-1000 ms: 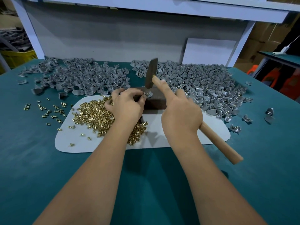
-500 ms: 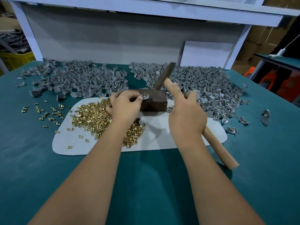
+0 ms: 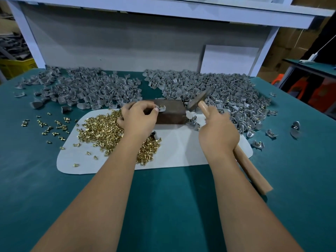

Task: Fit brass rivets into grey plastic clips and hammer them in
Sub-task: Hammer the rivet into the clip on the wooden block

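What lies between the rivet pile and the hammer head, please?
In the head view, the left hand, pinching a clip on the dark block.

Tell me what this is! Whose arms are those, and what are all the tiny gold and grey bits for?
The camera sits on a person's head and looks down, so the arms are theirs. On the green table lies a white mat with a heap of brass rivets, like tiny gold nails. Behind it are two big piles of grey plastic clips. The left hand pinches one clip with a rivet in it on a dark block. The right hand grips a wooden-handled hammer, its head beside the block.
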